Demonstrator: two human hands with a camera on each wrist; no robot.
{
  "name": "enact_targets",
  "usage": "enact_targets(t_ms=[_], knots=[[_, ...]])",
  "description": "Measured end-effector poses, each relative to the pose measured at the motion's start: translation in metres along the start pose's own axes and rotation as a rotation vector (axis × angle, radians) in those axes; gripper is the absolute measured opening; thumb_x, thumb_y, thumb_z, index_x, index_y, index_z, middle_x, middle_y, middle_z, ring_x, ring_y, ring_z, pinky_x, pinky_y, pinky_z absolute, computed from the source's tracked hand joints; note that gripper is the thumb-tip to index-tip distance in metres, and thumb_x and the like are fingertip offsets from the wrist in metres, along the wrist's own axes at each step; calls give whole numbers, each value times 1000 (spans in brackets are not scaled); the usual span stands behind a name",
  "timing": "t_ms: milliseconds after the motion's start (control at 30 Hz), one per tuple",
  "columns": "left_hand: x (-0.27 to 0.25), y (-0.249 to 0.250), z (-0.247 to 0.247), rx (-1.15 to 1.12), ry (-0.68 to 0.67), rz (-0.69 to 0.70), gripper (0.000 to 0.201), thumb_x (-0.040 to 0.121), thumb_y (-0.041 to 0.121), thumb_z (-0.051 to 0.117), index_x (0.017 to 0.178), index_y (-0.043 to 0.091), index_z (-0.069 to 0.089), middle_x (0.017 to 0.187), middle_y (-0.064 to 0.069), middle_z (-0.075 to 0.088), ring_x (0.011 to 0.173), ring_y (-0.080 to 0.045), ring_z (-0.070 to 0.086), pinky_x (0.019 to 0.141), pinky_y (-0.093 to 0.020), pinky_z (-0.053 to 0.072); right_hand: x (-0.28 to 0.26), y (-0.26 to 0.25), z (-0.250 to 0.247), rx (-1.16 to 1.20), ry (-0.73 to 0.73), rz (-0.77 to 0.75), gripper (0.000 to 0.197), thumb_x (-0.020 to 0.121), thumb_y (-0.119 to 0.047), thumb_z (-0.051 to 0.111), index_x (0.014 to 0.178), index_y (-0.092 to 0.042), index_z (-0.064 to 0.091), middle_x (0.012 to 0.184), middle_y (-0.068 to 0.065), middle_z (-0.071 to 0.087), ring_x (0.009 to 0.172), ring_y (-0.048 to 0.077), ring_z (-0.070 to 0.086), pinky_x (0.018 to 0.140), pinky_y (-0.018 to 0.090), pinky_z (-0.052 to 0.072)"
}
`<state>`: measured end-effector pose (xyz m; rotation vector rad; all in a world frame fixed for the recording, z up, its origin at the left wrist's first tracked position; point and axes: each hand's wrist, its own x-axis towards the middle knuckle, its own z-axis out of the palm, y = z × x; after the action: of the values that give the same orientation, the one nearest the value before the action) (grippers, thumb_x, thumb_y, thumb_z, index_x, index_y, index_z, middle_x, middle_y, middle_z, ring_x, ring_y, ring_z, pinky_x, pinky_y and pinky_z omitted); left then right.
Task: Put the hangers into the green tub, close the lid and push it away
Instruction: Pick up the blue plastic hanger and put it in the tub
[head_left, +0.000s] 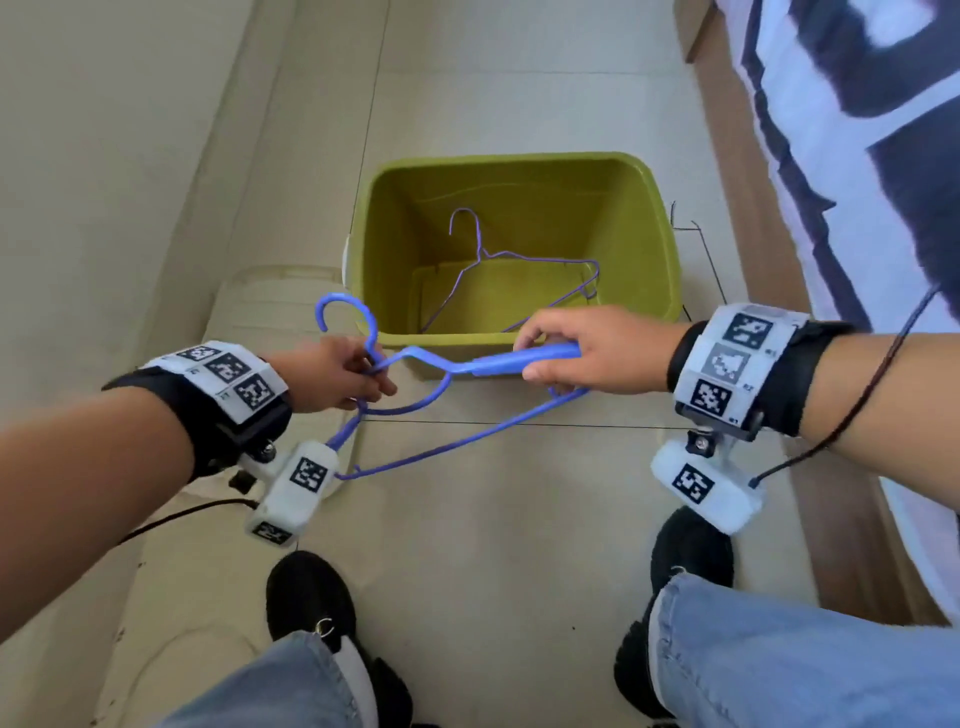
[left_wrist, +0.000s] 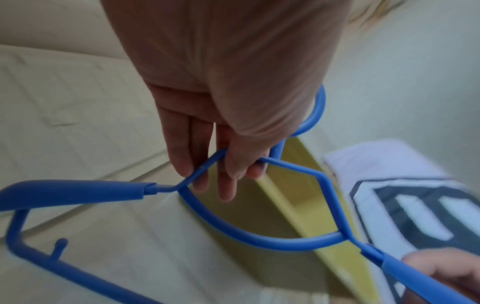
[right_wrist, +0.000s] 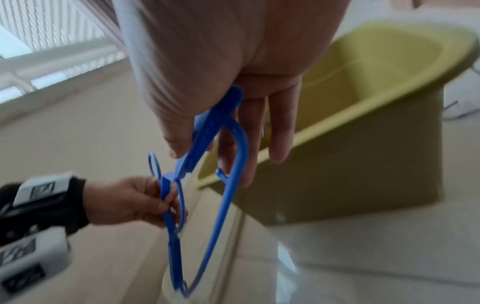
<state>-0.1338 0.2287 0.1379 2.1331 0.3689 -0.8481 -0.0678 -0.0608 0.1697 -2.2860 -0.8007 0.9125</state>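
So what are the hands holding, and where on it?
The blue hanger: left hand pinches its neck below the hook, right hand grips one padded shoulder.

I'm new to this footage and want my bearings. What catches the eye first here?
A blue hanger held in mid-air by both hands, the left hand at its neck, the right hand on its shoulder. Just beyond it on the floor stands the open green tub, a thin purple hanger inside.

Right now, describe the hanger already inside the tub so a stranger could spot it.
Find the open green tub on the floor. On its bottom lies a thin purple wire hanger. The blue plastic hanger, thicker, is held in both hands outside the tub.
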Motion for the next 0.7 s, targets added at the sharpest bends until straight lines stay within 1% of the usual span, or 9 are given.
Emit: enact_targets(t_ms=[67, 100, 200, 267, 400, 500, 567, 633, 700], knots=[[-6, 16, -17, -55, 48, 41, 20, 92, -1, 54, 86, 18, 58, 82, 14, 74, 85, -16, 67, 77, -27, 54, -3, -9, -26, 99, 109, -5, 18, 86, -32, 63, 101, -24, 59, 75, -3, 70, 57, 4, 62, 57, 17, 49], [-10, 25, -26, -74, 72, 66, 18, 93, 0, 53, 87, 16, 58, 82, 13, 74, 84, -15, 67, 75, -26, 54, -4, -13, -39, 169, 159, -3, 14, 86, -30, 62, 98, -24, 59, 74, -3, 69, 55, 3, 62, 53, 19, 50], [-19, 53, -50, -148, 142, 126, 19, 95, 1, 50, 84, 16, 54, 91, 3, 72, 83, -15, 66, 80, -31, 53, -4, -24, -72, 388, 299, -17, 5, 92, -25, 56, 88, -26, 53, 71, 2, 67, 49, 9, 67, 46, 26, 48], [-21, 71, -63, -211, 186, 166, 21, 96, 3, 48, 83, 18, 54, 90, 1, 70, 78, -13, 65, 80, -30, 52, -2, -29, -92, 473, 405, -45, 5, 94, -24, 52, 90, -22, 50, 67, 3, 65, 45, 11, 66, 43, 26, 47], [-18, 102, -78, -355, 305, 271, 20, 98, 9, 48, 87, 22, 58, 88, 2, 68, 75, -9, 65, 83, -29, 52, 0, -39, -125, 543, 571, -117, 12, 97, -28, 47, 104, -18, 45, 62, 4, 62, 44, 13, 66, 43, 26, 51], [-10, 108, -86, -480, 460, 291, 12, 97, 20, 49, 101, 24, 60, 96, 1, 64, 84, -10, 62, 77, -27, 51, 2, -39, -141, 550, 630, -146, 4, 98, -30, 44, 98, -27, 47, 68, 6, 58, 44, 12, 65, 46, 26, 51], [0, 99, -90, -494, 556, 215, 24, 88, 34, 54, 108, 27, 63, 99, 1, 60, 89, -14, 57, 79, -34, 50, 4, -33, -146, 522, 666, -146, 7, 98, -31, 43, 92, -32, 47, 68, 5, 57, 44, 12, 65, 46, 26, 49], [13, 82, -89, -476, 578, 43, 41, 80, 41, 54, 117, 25, 63, 102, -2, 60, 92, -19, 55, 85, -40, 51, 8, -21, -147, 492, 696, -121, 10, 98, -32, 43, 89, -33, 47, 67, 4, 57, 43, 11, 64, 45, 25, 47], [26, 63, -82, -397, 511, -125, 43, 88, 38, 53, 127, 19, 59, 121, -10, 61, 105, -25, 58, 92, -41, 50, 16, -5, -142, 469, 705, -75, 12, 98, -31, 43, 87, -34, 47, 67, 3, 57, 42, 9, 63, 46, 26, 47]])
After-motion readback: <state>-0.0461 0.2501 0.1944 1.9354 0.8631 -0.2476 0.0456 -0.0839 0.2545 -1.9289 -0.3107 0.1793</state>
